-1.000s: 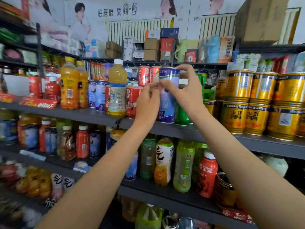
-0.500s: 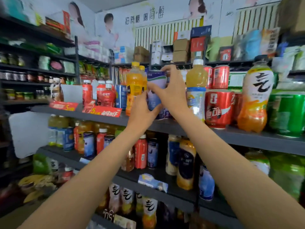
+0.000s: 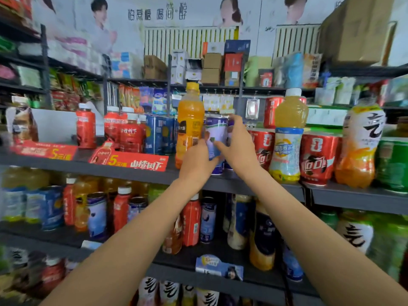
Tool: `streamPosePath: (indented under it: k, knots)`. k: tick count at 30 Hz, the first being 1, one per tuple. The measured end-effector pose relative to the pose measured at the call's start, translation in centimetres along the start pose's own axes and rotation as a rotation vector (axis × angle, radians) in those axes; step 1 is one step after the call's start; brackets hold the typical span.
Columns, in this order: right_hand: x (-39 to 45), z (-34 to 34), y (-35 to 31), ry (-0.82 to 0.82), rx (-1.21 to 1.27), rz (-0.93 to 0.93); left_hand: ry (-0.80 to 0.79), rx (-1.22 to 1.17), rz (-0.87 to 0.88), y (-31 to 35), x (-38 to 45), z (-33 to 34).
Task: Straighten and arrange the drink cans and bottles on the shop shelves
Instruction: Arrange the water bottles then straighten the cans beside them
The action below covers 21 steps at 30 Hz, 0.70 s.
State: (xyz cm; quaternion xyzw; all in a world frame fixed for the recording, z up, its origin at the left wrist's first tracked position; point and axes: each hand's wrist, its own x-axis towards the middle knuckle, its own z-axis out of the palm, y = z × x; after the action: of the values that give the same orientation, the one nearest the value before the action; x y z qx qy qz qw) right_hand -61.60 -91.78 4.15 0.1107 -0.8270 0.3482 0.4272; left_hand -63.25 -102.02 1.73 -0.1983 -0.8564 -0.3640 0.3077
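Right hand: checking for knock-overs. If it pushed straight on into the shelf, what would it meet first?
Beyond the purple-and-white can that the right hand grips, probably another can right behind; depth is unclear.

1. Red price strip (image 3: 129,162) with yellow "5" clipped on the shelf edge, another red one (image 3: 44,151) further left.
2. Cardboard boxes (image 3: 212,68) stacked on the top shelf, one big box (image 3: 357,29) at far right.
3. Wall poster (image 3: 154,14) of people behind it all.
4. Snack packets (image 3: 130,96) hanging at the back.
5. Small blue tag (image 3: 218,267) on a lower shelf edge.
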Motion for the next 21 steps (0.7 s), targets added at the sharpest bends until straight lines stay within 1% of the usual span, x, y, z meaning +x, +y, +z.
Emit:
streamPosePath:
  k: [3, 6, 9, 13, 17, 21]
  knots:
    - [-0.8, 0.7, 0.3, 0.069, -0.075, 0.024, -0.046, 0.045, 0.043, -0.7, 0.3, -0.2]
    - [-1.7, 1.6, 0.9, 0.002, -0.192, 0.047, -0.099, 0.040, 0.078, -1.3, 0.1, -0.3]
    - [-2.0, 2.5, 1.1, -0.013, -0.298, 0.079, -0.161, 0.028, 0.129, -1.4, -0.4, -0.3]
    - [-1.3, 3.2, 1.0, -0.101, -0.445, 0.117, -0.170, 0.072, 0.216, -1.1, -0.8, -0.5]
    - [-1.1, 3.7, 1.5, -0.186, -0.460, 0.158, -0.184, 0.047, 0.175, -1.1, -0.8, -0.8]
    - [-0.7, 4.2, 1.9, -0.295, -0.468, 0.152, -0.213, 0.036, 0.112, -1.3, -0.5, -1.0]
